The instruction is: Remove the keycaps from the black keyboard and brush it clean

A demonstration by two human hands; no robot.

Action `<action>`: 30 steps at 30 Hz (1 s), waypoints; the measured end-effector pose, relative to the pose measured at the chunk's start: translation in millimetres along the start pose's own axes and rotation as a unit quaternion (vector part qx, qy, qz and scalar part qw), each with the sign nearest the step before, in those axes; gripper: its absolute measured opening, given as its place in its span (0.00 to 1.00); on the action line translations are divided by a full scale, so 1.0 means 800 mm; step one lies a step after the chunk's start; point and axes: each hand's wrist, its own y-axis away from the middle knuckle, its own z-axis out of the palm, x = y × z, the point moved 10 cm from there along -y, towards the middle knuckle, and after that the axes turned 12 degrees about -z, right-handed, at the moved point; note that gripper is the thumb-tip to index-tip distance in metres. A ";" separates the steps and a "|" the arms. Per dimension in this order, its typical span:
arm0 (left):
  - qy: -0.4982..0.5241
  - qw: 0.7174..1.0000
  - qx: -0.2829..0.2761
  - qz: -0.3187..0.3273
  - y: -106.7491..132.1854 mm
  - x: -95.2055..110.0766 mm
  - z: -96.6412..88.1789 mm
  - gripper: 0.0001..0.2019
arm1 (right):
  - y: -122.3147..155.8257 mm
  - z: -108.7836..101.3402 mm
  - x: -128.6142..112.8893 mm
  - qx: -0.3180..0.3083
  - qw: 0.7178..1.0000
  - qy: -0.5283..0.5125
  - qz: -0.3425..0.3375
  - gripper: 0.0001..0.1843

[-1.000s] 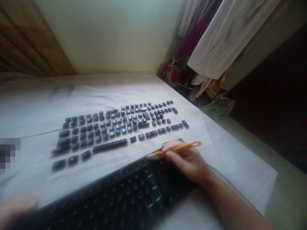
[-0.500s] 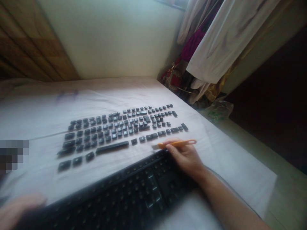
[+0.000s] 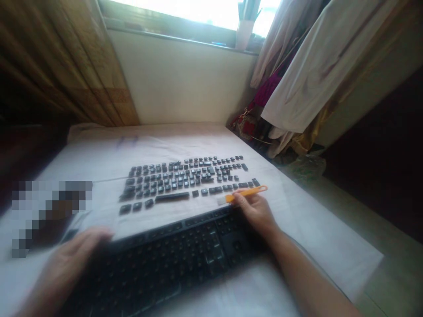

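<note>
A black keyboard base [image 3: 158, 259], stripped of its keycaps, is tilted in front of me. My left hand [image 3: 74, 259] is closed around its left end, the fingers partly blurred. At its far right corner, my right hand [image 3: 256, 213] pinches a small brush with an orange handle [image 3: 246, 193] and pale bristles, while also gripping the keyboard's edge. The brush lies across the top of the fingers, its bristles pointing left. Beyond the keyboard, loose black keycaps [image 3: 178, 181] are laid out in rows on the white sheet, with the long space bar [image 3: 172, 197] in the nearest row.
The white-sheeted surface [image 3: 317, 229] ends at a right edge above the tiled floor. Hanging clothes [image 3: 297, 88] stand at the back right, and a brown curtain [image 3: 89, 66] at the back left. A window [image 3: 185, 17] is behind. A pixelated patch hides something at left.
My view has tipped up and swung left, bringing the window into sight. More of my left hand and the keyboard shows. Both hands keep their hold.
</note>
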 end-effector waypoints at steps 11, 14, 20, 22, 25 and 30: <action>0.109 0.993 -0.051 0.019 -0.002 0.028 0.004 0.30 | -0.025 0.042 -0.047 -0.097 0.995 -0.038 0.000 0.23; 0.189 0.978 -0.082 -0.001 -0.005 0.034 0.014 0.30 | -0.039 0.063 -0.058 -0.125 0.991 -0.048 0.005 0.18; 0.305 0.942 -0.104 -0.096 0.000 0.032 0.020 0.24 | -0.024 0.078 -0.043 -0.091 0.995 -0.048 0.016 0.17; 0.324 0.932 -0.107 -0.121 0.001 0.030 0.020 0.23 | -0.016 0.073 -0.036 -0.078 0.996 -0.042 0.018 0.17; 0.332 0.923 -0.116 -0.156 0.004 0.027 0.024 0.24 | -0.014 0.062 -0.029 -0.065 0.997 -0.030 0.021 0.16; 0.379 0.895 -0.082 -0.221 0.009 0.016 0.021 0.24 | -0.017 0.057 -0.025 -0.068 0.997 -0.004 0.018 0.17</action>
